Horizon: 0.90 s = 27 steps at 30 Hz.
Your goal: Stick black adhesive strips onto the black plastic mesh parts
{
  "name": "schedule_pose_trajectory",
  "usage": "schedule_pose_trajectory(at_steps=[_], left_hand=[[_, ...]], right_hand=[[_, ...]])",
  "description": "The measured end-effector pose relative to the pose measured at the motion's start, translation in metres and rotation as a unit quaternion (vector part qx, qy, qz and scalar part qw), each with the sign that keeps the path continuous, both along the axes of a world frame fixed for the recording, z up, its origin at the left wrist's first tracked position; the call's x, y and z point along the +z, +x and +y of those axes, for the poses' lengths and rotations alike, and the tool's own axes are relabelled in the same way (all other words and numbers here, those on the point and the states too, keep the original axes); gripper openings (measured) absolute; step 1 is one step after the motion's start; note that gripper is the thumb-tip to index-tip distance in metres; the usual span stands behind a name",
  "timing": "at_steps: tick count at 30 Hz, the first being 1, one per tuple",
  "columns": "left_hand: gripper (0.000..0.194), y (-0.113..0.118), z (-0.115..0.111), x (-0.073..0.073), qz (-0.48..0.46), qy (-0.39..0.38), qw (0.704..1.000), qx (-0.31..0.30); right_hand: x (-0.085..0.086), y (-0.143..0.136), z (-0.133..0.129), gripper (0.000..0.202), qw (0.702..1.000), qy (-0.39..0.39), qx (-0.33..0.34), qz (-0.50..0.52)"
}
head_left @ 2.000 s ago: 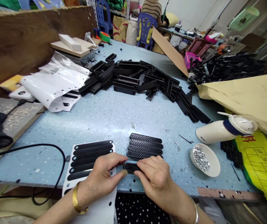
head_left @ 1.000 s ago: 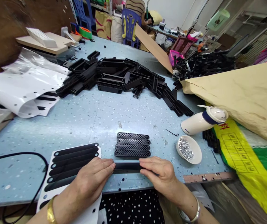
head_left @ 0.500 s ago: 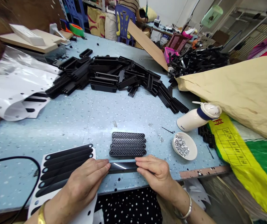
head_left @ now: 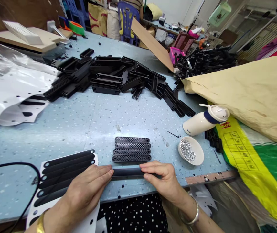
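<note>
A long black bar (head_left: 127, 172) with a smooth top lies across the front of the table, its two ends under my fingers. My left hand (head_left: 87, 185) grips the left end, fingers pressed together. On the right end my right hand (head_left: 163, 179) closes with thumb and fingers. Just behind the bar, several black lattice-patterned bars (head_left: 131, 152) lie side by side. Partly beneath my left forearm is a white backing sheet (head_left: 92, 212) carrying several black rounded strips (head_left: 68, 165). The undersides of both hands' fingertips are hidden.
A white bowl (head_left: 199, 152) of small silvery pieces and a cream bottle (head_left: 196, 123) are at the right. Piled black bars (head_left: 106, 77) stretch across the back. A curled white sheet (head_left: 12, 87) lies left, with a black cable (head_left: 14, 164) in front.
The bright reflection on the bar's top has gone, so its surface looks tilted differently. Both hands keep nearly the same hold. The whole view has shifted slightly.
</note>
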<state>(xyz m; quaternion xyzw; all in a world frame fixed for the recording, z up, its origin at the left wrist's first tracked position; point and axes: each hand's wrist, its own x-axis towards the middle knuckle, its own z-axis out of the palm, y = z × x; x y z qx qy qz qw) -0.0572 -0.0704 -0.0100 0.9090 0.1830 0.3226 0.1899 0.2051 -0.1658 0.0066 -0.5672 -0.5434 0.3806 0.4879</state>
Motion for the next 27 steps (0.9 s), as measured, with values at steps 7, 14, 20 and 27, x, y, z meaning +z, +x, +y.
schedule_pose_trajectory(at_steps=[7,14,20,27], left_hand=[[0.032,0.003,0.002,0.003,-0.001,0.014,1.0,0.004],[0.031,0.003,0.003,0.002,-0.012,0.02,1.0,0.007],[0.031,0.003,0.004,0.005,-0.013,0.018,1.0,-0.001],[0.025,0.003,0.002,0.008,0.018,0.018,0.999,0.023]], right_hand=[[-0.001,-0.005,-0.002,0.023,0.999,-0.012,-0.03,0.017],[-0.005,-0.004,-0.004,0.023,0.997,-0.033,-0.073,-0.001],[-0.008,0.01,-0.013,0.035,0.997,-0.027,-0.077,-0.016],[-0.002,0.01,-0.014,0.037,0.993,-0.008,-0.066,-0.093]])
